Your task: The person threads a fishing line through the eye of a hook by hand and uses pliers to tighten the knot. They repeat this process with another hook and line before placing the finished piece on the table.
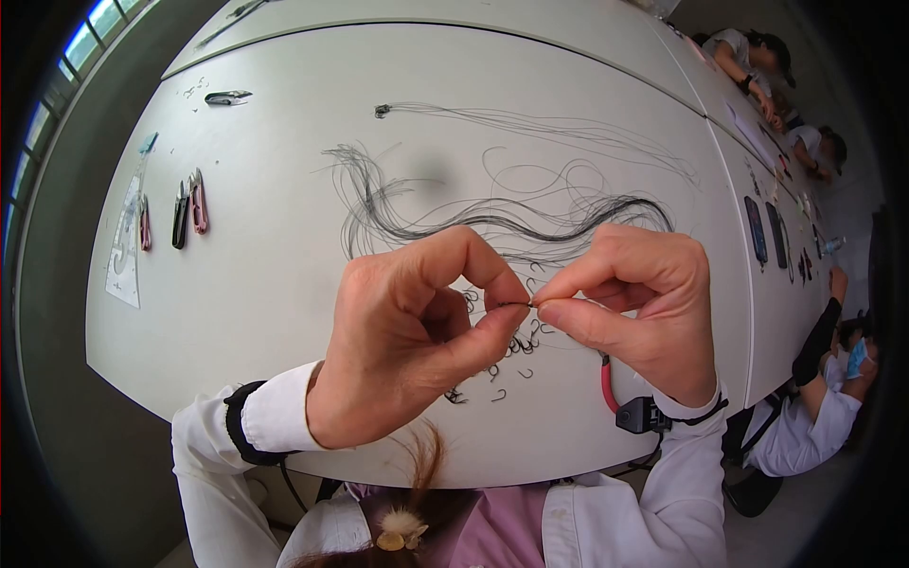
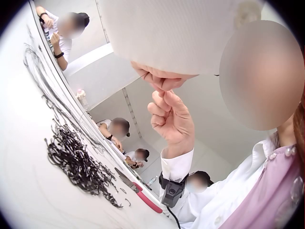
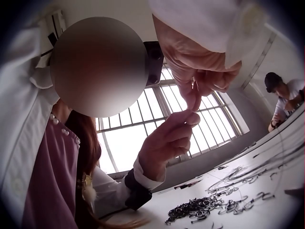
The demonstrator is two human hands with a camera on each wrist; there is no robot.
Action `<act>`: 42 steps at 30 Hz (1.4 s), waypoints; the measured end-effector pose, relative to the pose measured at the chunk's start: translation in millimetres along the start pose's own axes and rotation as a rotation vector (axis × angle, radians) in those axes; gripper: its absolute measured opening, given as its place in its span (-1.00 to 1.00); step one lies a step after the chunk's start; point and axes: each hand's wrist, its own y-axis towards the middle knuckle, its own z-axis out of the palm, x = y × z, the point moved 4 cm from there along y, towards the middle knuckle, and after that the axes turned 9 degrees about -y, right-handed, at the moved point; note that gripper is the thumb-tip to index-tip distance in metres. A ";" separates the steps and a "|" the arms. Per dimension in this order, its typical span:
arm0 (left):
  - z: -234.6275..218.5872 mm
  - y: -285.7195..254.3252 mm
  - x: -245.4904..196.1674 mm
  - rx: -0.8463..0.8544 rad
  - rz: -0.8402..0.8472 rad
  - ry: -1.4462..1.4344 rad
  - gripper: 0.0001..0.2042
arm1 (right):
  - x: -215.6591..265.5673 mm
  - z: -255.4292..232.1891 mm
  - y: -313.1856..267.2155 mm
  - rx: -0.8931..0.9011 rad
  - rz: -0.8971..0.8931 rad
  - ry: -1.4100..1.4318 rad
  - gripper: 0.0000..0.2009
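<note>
Both hands meet above the table, fingertip to fingertip. My left hand [image 1: 402, 331] pinches a small dark fish hook [image 1: 514, 304] between thumb and forefinger, most of it hidden by the fingertips. At its other end the thumb and forefinger of my right hand [image 1: 653, 308] pinch too; what lies between them is too small to tell. Below the hands are loose black fish hooks [image 1: 521, 346], seen as a dense heap [image 2: 78, 162] in the left wrist view. A long bundle of dark fishing line [image 1: 511, 225] lies wavy just beyond the hands.
Red-handled pliers [image 1: 608, 383] lie beside the right wrist. Another bundle of line [image 1: 530, 121] with a dark clump at one end lies farther off. Black snips [image 1: 180, 216], pink snips [image 1: 198, 204] and a clear set square [image 1: 123, 251] are at left. Several people sit at right.
</note>
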 end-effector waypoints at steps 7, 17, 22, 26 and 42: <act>-0.4 0.0 -0.4 0.007 -0.004 0.012 -0.90 | -1.2 0.5 0.1 0.012 0.006 -0.004 -0.92; -0.8 -0.6 -0.8 -0.008 0.025 0.045 -0.90 | 3.3 -1.3 4.7 0.078 -0.011 -0.111 -0.90; 0.1 -1.2 -6.1 -0.024 0.088 0.130 -0.89 | -3.9 -0.4 4.8 0.138 0.084 0.043 -0.90; 1.4 -0.6 -4.5 -0.032 0.147 0.144 -0.88 | -8.8 4.5 3.2 0.125 0.139 0.201 -0.94; 4.4 -0.4 -6.9 -0.053 0.128 0.152 -0.89 | -12.5 5.5 2.4 0.066 0.110 0.166 -0.95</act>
